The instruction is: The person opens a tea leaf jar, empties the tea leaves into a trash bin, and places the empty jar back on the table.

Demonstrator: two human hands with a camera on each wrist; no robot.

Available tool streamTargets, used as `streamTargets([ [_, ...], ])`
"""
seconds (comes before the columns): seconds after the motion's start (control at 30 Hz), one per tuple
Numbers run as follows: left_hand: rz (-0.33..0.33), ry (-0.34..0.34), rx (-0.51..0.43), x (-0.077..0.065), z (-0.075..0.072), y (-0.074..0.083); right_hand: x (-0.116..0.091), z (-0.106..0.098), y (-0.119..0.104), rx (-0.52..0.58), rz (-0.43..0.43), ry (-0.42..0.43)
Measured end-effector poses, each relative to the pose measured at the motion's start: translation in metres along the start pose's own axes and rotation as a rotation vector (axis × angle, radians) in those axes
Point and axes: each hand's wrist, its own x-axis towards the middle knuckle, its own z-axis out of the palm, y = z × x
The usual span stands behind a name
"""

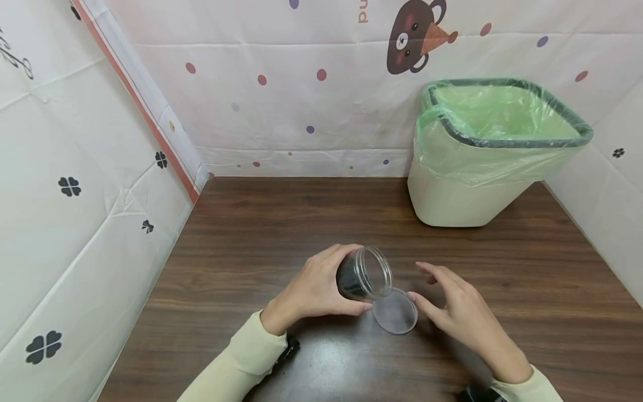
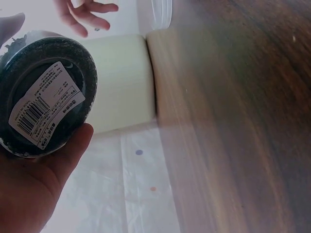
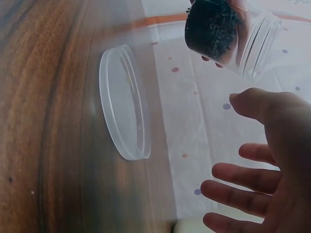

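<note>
1. The clear jar point(image 1: 350, 279) is held above the desk point(image 1: 251, 245) by the left hand point(image 1: 316, 286), with fingers and thumb wrapped round its body.
2. The jar is tilted on its side, its uncovered, threaded mouth being turned toward the person's right.
3. Dark, shredded-looking contents point(image 3: 214, 29) are gathered at the base end, while the part near the mouth is left clear.
4. On the base of the jar, as shown by the left wrist view, a white label point(image 2: 46, 104) with a barcode and small print is carried; the print cannot be read with certainty.
5. Nothing is grasped by the right hand point(image 1: 464, 310): its fingers are spread and relaxed, and its thumb is held near the lid.
6. The round, clear lid point(image 1: 395, 312) is laid flat on the desk, between the two hands and just beside the jar's mouth in the head view; in the right wrist view, the jar is seen apart from it.
7. Farther back on the right, a pale bin point(image 1: 452, 201) is stood upright on the desk, lined with a green bag point(image 1: 462, 166) that is held by a dark rim point(image 1: 532, 143).
8. Behind the desk, a white covering point(image 1: 281, 106) is printed with coloured dots and a brown bear point(image 1: 413, 36).
</note>
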Motion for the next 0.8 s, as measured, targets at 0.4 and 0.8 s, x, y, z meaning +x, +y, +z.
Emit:
streamTargets([
  [0.4, -0.037, 0.011, -0.047, 0.002, -0.002, 0.005, 0.005, -0.006, 0.001, 0.007, 0.017, 0.021],
  [0.8, -0.077, 0.007, -0.073, 0.006, -0.004, 0.009, 0.009, -0.015, 0.004, -0.006, 0.015, 0.028],
])
